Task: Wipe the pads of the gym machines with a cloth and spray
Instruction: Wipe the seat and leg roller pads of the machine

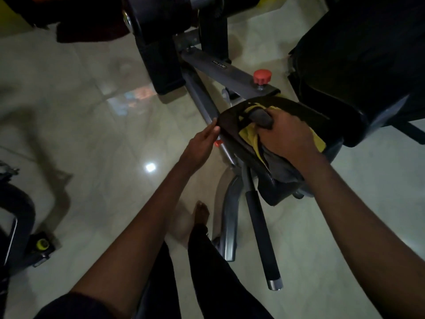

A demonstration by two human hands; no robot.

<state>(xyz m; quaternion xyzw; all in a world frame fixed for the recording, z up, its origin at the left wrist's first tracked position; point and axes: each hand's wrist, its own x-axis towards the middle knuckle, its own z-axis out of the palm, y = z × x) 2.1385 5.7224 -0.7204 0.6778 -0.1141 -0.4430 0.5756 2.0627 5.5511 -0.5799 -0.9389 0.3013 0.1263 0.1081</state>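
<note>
A black seat pad [232,132] of a gym machine sits at centre right. On it lies a yellow and grey cloth [250,135]. My right hand [287,137] presses down on the cloth, fingers curled round its bunched grey part. My left hand [202,143] reaches the pad's left edge with straight fingers touching it. A larger black back pad [358,58] rises at the right. No spray bottle is in view.
The grey machine frame [220,72] carries a red knob [261,76]. A black-gripped handle bar [262,233] slants down below the seat. Black roller pads [156,26] stand at the top. My bare foot [201,212] rests on the glossy tiled floor [92,134]. Another machine's base [30,247] is at the left.
</note>
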